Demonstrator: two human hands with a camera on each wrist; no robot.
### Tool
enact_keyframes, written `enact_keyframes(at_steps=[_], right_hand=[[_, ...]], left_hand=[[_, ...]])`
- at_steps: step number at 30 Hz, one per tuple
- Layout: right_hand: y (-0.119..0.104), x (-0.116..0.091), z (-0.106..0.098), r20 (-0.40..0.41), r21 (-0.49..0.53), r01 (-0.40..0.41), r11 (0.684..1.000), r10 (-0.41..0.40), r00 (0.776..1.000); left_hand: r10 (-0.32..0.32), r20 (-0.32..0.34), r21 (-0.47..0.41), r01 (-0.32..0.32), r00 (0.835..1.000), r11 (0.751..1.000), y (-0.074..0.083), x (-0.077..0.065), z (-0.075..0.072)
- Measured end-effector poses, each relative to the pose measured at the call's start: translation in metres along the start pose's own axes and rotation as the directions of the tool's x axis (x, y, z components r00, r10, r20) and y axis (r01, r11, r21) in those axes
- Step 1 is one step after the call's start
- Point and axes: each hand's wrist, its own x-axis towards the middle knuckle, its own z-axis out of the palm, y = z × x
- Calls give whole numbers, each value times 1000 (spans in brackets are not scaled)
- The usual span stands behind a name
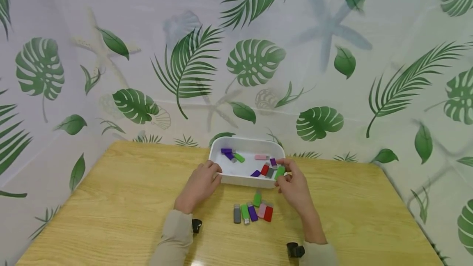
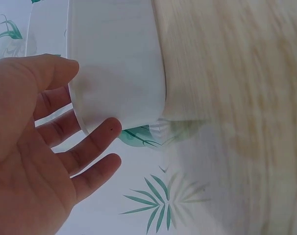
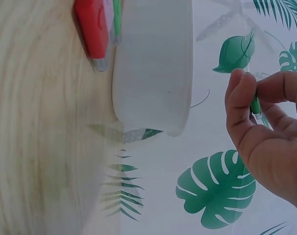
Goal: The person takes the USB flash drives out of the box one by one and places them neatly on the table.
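- Grip of the right hand (image 1: 297,186) is pinched on a green USB flash drive (image 1: 279,173); from the right wrist I see its plug end showing between thumb and fingers.
- On my head view, that drive is at the right front corner of the white plastic tray (image 1: 248,181); I cannot tell whether it touches the rim.
- Left hand (image 1: 201,182) holds the tray by its left front corner, thumb on the outer wall, the last 2 fingers extended.
- Inside the tray I count 8 more: 2 purple drives (image 1: 226,151) and 1 green drive (image 1: 239,158) near the left end; 1 pink drive (image 1: 260,157), 1 red drive (image 1: 265,170), 1 gray drive (image 1: 270,173) and 2 further purple ones toward the right, 1 of them partly hidden by the front wall.
- Just in front of the tray, 6 loose drives (image 1: 237,214) lie on the wooden bench (image 1: 129,200): gray, green, purple, pink and red in a rough row, another green behind it.
- Beyond the bench I see a leaf-printed sheet (image 1: 255,63).
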Motion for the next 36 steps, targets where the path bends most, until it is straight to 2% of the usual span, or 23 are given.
enact_keyframes(at_steps=[8,17,20,24,30,36], right_hand=[[4,-6,0,12,-69,8,998,-7,1000],[7,-12,-1,26,-125,-32,992,36,999],[8,-9,-5,30,-168,-12,986,18,999],[7,-6,-9,45,-229,52,972,-43,998],[8,-7,-12,164,-310,98,946,-49,985],[2,-6,-5,316,-352,158,923,-41,948]], left_hand=[[-50,60,-26,52,997,998,3,-4,5],[-44,54,-9,45,998,999,4,-12,8],[-34,42,0,34,999,999,4,-9,6],[-28,32,3,28,999,1000,5,-4,3],[-40,61,-2,40,997,999,4,-3,1],[-62,70,9,62,996,998,3,0,-2]])
